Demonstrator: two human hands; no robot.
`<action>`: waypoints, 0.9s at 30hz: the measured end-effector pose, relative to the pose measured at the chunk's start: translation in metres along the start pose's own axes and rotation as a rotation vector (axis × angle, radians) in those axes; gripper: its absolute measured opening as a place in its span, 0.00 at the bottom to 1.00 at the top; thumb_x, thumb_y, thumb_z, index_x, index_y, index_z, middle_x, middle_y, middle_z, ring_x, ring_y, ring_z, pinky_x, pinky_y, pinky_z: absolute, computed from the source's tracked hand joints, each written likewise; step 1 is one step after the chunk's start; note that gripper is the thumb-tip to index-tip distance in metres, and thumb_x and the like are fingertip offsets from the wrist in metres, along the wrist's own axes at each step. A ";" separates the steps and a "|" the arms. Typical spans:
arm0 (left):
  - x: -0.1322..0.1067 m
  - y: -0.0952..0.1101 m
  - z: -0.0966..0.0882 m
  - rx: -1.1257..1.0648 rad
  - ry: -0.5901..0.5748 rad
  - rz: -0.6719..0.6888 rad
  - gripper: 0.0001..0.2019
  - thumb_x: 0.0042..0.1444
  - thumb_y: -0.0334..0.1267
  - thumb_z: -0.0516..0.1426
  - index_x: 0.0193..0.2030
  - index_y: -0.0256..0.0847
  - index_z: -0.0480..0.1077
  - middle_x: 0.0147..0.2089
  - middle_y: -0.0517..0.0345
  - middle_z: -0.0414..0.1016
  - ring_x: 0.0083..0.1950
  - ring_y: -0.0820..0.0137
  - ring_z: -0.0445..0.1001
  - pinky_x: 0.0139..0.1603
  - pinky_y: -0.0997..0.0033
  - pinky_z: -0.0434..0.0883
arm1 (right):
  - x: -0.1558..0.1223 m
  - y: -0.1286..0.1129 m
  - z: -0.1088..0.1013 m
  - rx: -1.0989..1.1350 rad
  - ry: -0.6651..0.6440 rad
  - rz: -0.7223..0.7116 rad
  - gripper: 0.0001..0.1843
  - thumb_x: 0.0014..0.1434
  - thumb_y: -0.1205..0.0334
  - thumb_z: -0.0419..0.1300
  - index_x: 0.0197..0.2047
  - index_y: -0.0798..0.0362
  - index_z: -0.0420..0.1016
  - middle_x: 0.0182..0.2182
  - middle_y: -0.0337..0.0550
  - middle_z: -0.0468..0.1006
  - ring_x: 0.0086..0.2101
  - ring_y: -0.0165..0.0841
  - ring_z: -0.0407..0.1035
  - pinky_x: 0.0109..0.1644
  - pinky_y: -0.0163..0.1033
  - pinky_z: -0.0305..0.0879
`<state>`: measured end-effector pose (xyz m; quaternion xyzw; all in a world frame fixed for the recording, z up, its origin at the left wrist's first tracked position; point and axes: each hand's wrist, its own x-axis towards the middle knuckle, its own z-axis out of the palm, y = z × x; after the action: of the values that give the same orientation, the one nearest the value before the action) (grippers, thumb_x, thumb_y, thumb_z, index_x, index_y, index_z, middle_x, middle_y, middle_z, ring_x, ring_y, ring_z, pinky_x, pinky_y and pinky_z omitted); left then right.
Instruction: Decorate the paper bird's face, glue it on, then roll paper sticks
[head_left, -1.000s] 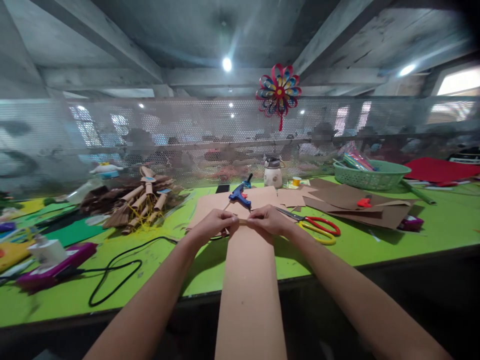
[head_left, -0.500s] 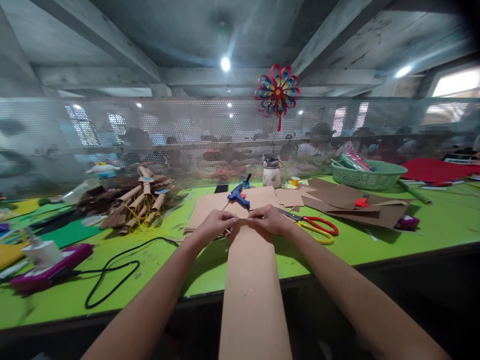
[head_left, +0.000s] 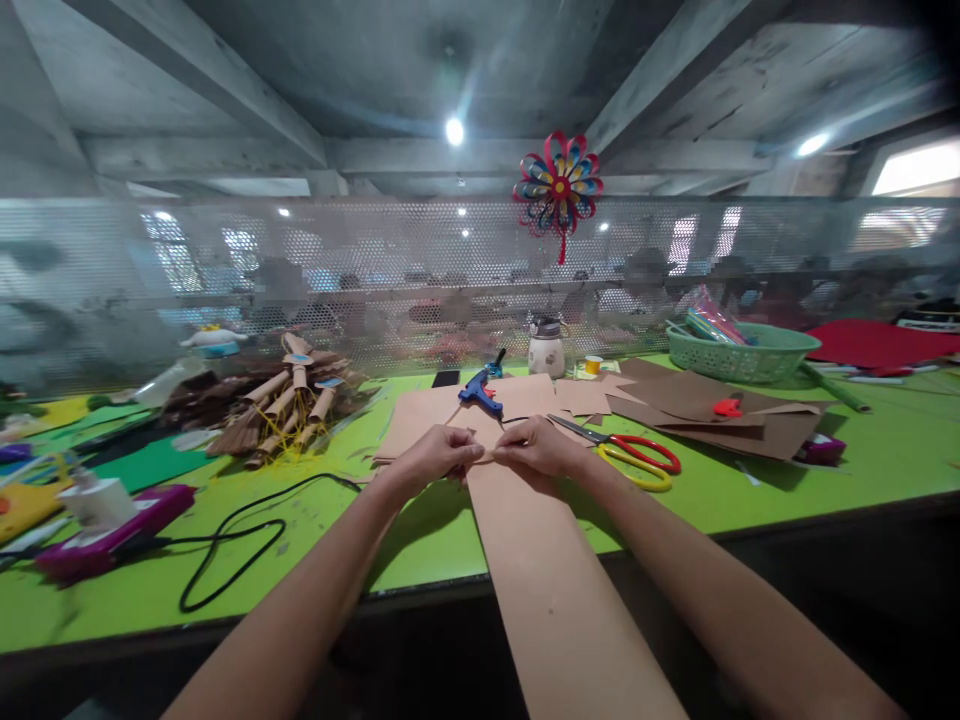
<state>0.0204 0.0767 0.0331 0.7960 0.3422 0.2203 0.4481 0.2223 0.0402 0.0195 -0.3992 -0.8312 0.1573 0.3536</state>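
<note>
A long strip of brown kraft paper (head_left: 559,570) runs from my fingers over the table's front edge and down toward me. My left hand (head_left: 442,453) pinches its far end between thumb and fingertips. Close beside it, my right hand (head_left: 538,447) pinches the same end, the fingertips of both hands nearly meeting. Whether the paper is folded or rolled there is hidden by the fingers. Just beyond my hands a blue glue gun (head_left: 480,392) rests on flat brown sheets (head_left: 412,410). Scissors (head_left: 637,455) with red and yellow handles lie right of my right hand.
Left stand a purple power strip (head_left: 112,535) with a black cable (head_left: 225,535) and a pile of rolled paper pieces (head_left: 292,405). Right are brown paper sheets (head_left: 675,400) and a green basket (head_left: 750,350). A jar (head_left: 547,352) stands behind, before a perforated screen (head_left: 420,240).
The strip's near part has swung to the right and now hangs slantwise. Both hands still pinch its far end, the left fingertips a little closer to the right ones.
</note>
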 end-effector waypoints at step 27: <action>-0.013 0.009 -0.003 -0.028 -0.289 0.028 0.18 0.53 0.51 0.50 0.28 0.36 0.66 0.24 0.60 0.63 0.25 0.74 0.64 0.25 0.76 0.64 | 0.001 -0.007 0.000 0.119 -0.138 0.044 0.14 0.52 0.58 0.56 0.33 0.59 0.78 0.27 0.43 0.77 0.28 0.30 0.67 0.30 0.30 0.60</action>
<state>0.0129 0.0656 0.0421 0.8179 0.2597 0.1142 0.5005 0.2181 0.0367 0.0236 -0.3837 -0.8338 0.2411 0.3152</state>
